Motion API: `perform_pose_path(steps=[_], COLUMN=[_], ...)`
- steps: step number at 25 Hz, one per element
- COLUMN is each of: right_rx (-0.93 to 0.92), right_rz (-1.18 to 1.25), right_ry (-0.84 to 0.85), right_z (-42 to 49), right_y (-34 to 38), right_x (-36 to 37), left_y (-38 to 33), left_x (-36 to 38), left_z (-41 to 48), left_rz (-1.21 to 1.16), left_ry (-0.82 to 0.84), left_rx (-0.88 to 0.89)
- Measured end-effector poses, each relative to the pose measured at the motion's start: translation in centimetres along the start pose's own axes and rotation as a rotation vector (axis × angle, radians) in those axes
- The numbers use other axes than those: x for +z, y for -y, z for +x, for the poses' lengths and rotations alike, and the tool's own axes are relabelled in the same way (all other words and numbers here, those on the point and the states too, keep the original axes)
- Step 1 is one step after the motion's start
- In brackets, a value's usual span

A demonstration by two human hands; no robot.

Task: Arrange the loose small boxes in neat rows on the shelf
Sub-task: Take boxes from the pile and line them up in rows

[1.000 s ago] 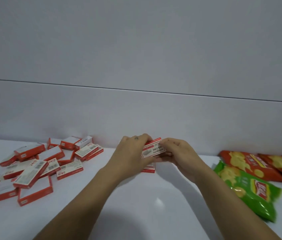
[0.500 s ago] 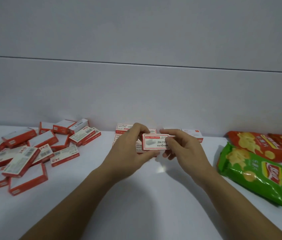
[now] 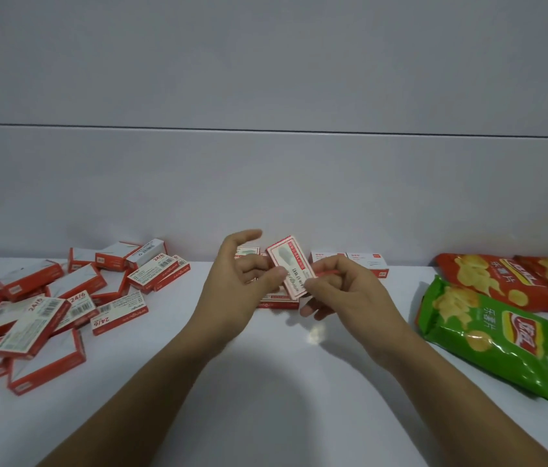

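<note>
A small red-and-white box (image 3: 290,264) is held tilted above the white shelf (image 3: 265,382) between both hands. My left hand (image 3: 244,281) pinches its left edge with thumb and curled fingers, the index finger raised. My right hand (image 3: 339,288) pinches its lower right corner. Behind the hands, a few boxes (image 3: 365,261) lie side by side along the back wall, and another box (image 3: 277,302) lies flat under the hands. A loose pile of several boxes (image 3: 63,298) covers the left of the shelf.
A green crisp bag (image 3: 488,335) lies on the right, with two red crisp bags (image 3: 501,278) behind it. The grey back wall (image 3: 265,183) closes off the shelf.
The held box has turned from lying level and facing me to standing tilted on end. The left index finger has lifted off it.
</note>
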State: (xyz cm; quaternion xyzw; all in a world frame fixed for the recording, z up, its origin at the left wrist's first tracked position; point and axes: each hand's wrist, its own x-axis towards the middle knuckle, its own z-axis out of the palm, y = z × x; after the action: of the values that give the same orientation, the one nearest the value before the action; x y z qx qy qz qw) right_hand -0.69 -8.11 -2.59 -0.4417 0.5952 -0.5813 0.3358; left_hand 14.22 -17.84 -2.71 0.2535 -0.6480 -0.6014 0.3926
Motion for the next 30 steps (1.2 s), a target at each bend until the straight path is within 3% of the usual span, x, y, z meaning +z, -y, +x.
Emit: perform_pose_path(steps=[6,11,14,18,21,25,30], right_rx=[0.018,0.024,0.078,0.129,-0.004,-0.402,-0.525], right_rz=[-0.117,-0.074,0.094,0.203,-0.073,-0.608,-0.86], right_ry=[0.076,-0.039,-0.064,-0.066,-0.156,-0.144,-0.197], right_z=[-1.2,-0.8,-0.5,-0.2,-0.2,-0.3,0.5], right_y=[0.1,0.8,0.6,0.4,-0.1,-0.7,-0.9], right_x=[2.0,0.8,0.3,0.0,0.2,0.0,0.1], left_y=[0.2,0.0,0.4,0.4,0.4,0.6,0.9], left_x=[0.5,0.4,0.1,-0.4,-1.1,-2.2,-3.1], left_z=[-0.1,-0.3,-0.6,-0.3,0.1,0.7,1.1], left_rz=[-0.017,0.26,0.65,0.735,0.79,0.863,0.91], left_ry=[0.012,0.087,0.135,0.065,0.081,0.131,0.113], left_rx=[0.026,0.166,0.367,0.437,0.444,0.464,0.458])
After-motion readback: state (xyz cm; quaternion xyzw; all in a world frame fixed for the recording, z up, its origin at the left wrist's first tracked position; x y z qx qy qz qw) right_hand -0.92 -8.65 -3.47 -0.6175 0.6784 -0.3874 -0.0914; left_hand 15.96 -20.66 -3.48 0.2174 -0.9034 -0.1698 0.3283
